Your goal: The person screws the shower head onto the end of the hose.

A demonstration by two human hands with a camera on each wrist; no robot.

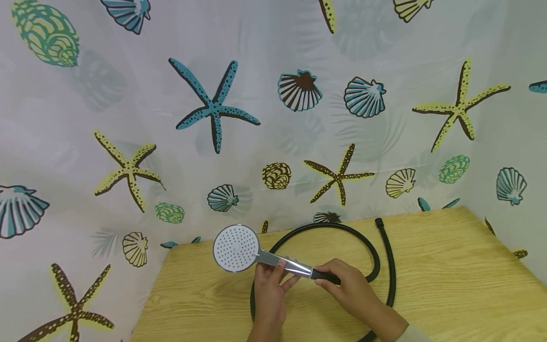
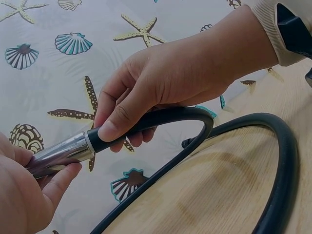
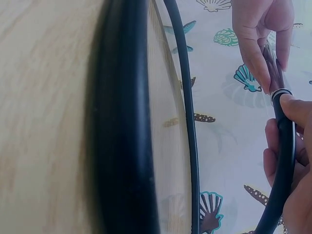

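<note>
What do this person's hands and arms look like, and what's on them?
Both the left hand and right hand are ungloved. The right arm wears a pale beige sleeve with a ribbed cuff, and a dark, angular device sits over it. No left sleeve shows.

Chrome handle (image 2: 66, 152): far end hidden behind the left hand (image 1: 271, 292), lower left of the left wrist view.
Black hose (image 3: 124, 117): blurred left of centre, right wrist view; cut by the head view's bottom edge.
Right hand (image 1: 351, 289): cut by the right wrist view's right edge.
Spray face (image 1: 236, 248): dots too small to tell holes from nubs.
</note>
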